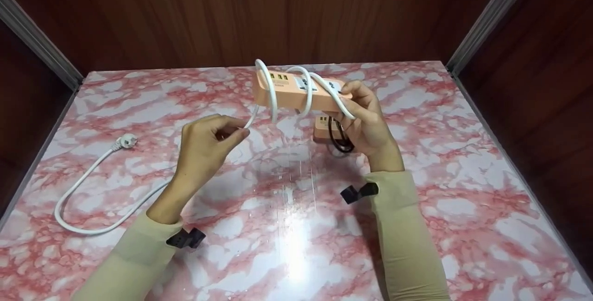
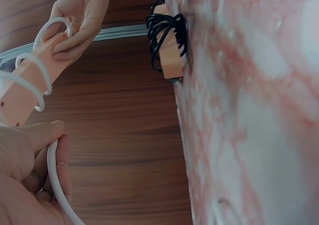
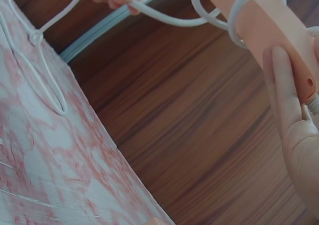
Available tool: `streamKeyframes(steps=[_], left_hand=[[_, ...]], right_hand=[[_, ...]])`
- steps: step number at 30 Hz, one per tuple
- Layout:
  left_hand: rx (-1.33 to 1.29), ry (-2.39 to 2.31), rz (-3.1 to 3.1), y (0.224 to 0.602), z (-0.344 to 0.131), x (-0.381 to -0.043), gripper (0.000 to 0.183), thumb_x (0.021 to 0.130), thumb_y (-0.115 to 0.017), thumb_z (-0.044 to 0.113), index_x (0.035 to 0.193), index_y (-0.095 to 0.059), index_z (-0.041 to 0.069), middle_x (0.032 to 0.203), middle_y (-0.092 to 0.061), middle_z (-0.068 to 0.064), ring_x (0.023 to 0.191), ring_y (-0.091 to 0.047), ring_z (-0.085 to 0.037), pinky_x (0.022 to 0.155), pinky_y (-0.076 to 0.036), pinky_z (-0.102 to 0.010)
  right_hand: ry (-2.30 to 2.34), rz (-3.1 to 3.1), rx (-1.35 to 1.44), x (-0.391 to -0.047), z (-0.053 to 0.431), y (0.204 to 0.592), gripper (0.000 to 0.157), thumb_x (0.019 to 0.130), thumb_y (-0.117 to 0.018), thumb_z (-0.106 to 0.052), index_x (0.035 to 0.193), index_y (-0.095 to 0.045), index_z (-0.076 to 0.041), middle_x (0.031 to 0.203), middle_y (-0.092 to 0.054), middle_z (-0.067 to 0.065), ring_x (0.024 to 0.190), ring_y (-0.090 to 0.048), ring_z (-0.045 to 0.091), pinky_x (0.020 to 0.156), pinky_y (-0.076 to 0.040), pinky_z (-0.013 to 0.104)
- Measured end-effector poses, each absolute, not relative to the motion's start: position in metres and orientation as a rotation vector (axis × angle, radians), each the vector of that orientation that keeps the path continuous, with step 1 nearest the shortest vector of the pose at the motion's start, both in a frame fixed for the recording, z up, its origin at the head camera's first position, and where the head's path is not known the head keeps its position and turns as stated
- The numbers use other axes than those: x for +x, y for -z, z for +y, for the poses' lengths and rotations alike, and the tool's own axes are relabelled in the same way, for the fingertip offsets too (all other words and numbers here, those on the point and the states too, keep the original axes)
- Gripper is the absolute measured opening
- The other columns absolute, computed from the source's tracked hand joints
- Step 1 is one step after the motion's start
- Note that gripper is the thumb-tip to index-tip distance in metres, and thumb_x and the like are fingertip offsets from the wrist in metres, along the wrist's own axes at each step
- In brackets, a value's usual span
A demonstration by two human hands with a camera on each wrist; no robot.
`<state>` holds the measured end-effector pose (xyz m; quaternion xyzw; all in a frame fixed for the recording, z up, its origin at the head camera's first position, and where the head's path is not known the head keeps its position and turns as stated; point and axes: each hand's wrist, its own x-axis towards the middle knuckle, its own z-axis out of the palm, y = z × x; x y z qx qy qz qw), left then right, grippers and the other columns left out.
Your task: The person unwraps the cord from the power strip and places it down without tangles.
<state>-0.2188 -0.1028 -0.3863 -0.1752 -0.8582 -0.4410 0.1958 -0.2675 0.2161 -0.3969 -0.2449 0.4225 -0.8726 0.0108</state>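
Raised above the table, an orange power strip [image 1: 289,98] has its white cord [image 1: 309,89] looped loosely around it several times. My right hand [image 1: 368,120] grips the strip at its right end, fingers beneath it in the right wrist view. To the left and a little lower, my left hand [image 1: 206,146] pinches the cord between thumb and fingers; the cord runs from there up to the strip's left end. The rest of the cord passes behind my left wrist and curves over the table to a white plug [image 1: 127,141] on the left.
Behind the right hand, a second orange power strip [image 2: 172,60] with a black cord [image 2: 162,28] wound around it lies on the table. The red-and-white marbled tabletop [image 1: 454,236] is bounded by dark wood panels [image 1: 287,14] at the back and sides.
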Motion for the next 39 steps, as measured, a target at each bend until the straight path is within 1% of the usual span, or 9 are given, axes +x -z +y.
streamKeyframes(steps=[5,7,12,19,28,30,33,36,39], left_hand=[[-0.516,1.191,-2.348,0.372,-0.106,-0.227,0.010,0.092,-0.086,0.013,0.101,-0.086,0.009,0.087,-0.080,0.000,0.071,-0.070,-0.010,0.066,-0.050,-0.012],[-0.518,1.168,-2.335,0.367,-0.107,-0.231,0.010,0.091,-0.086,0.013,0.101,-0.086,0.008,0.087,-0.080,-0.001,0.072,-0.070,-0.011,0.067,-0.049,-0.011],[-0.509,1.143,-2.314,0.356,-0.111,-0.240,0.010,0.092,-0.085,0.013,0.101,-0.086,0.010,0.088,-0.081,0.000,0.073,-0.072,-0.010,0.068,-0.051,-0.012],[-0.486,1.102,-2.289,0.346,-0.114,-0.249,0.012,0.092,-0.086,0.013,0.103,-0.086,0.011,0.089,-0.081,0.000,0.075,-0.070,-0.005,0.069,-0.050,-0.012],[-0.496,1.078,-2.246,0.339,-0.116,-0.252,0.012,0.091,-0.086,0.015,0.103,-0.087,0.013,0.090,-0.081,0.000,0.077,-0.065,0.010,0.071,-0.051,-0.012],[-0.509,1.063,-2.229,0.338,-0.117,-0.250,0.013,0.092,-0.086,0.016,0.104,-0.087,0.013,0.091,-0.081,0.000,0.080,-0.067,0.008,0.073,-0.053,-0.014],[-0.550,1.037,-2.203,0.336,-0.119,-0.247,0.013,0.094,-0.084,0.019,0.105,-0.086,0.012,0.091,-0.080,-0.001,0.083,-0.071,-0.001,0.076,-0.055,-0.016],[-0.606,0.992,-2.168,0.336,-0.121,-0.243,0.015,0.095,-0.082,0.022,0.105,-0.086,0.011,0.089,-0.079,-0.003,0.082,-0.071,-0.010,0.076,-0.052,-0.017],[-0.649,0.982,-2.124,0.337,-0.122,-0.242,0.015,0.094,-0.083,0.021,0.103,-0.086,0.011,0.088,-0.078,-0.003,0.081,-0.068,-0.015,0.074,-0.046,-0.018]], right_hand=[[2.715,1.346,-0.741,-0.267,0.218,0.397,0.018,0.094,-0.081,-0.010,0.101,-0.065,-0.006,0.103,-0.059,0.010,0.084,-0.063,0.015,0.079,-0.058,0.025],[2.708,1.359,-0.731,-0.267,0.218,0.397,0.016,0.095,-0.079,-0.009,0.101,-0.065,-0.006,0.104,-0.058,0.010,0.089,-0.065,0.017,0.080,-0.058,0.025],[2.682,1.433,-0.690,-0.267,0.219,0.395,0.009,0.097,-0.071,-0.003,0.101,-0.065,-0.008,0.106,-0.058,0.010,0.092,-0.066,0.018,0.080,-0.058,0.026],[2.670,1.523,-0.619,-0.266,0.217,0.394,0.014,0.097,-0.061,0.005,0.100,-0.066,-0.008,0.107,-0.057,0.011,0.094,-0.066,0.020,0.082,-0.059,0.027],[2.676,1.579,-0.576,-0.267,0.215,0.394,0.021,0.096,-0.057,0.012,0.097,-0.067,-0.007,0.107,-0.058,0.012,0.094,-0.065,0.020,0.079,-0.059,0.024],[2.675,1.596,-0.566,-0.267,0.215,0.394,0.021,0.095,-0.057,0.012,0.097,-0.067,-0.007,0.107,-0.058,0.012,0.093,-0.066,0.020,0.079,-0.058,0.024],[2.677,1.622,-0.538,-0.267,0.214,0.395,0.022,0.095,-0.058,0.012,0.096,-0.068,-0.007,0.106,-0.057,0.011,0.092,-0.066,0.020,0.078,-0.058,0.024],[2.681,1.638,-0.517,-0.268,0.214,0.395,0.022,0.094,-0.058,0.012,0.095,-0.068,-0.008,0.106,-0.057,0.011,0.092,-0.066,0.020,0.078,-0.058,0.024],[2.680,1.654,-0.517,-0.268,0.214,0.395,0.021,0.095,-0.059,0.011,0.096,-0.069,-0.008,0.105,-0.057,0.010,0.090,-0.066,0.019,0.077,-0.058,0.023]])
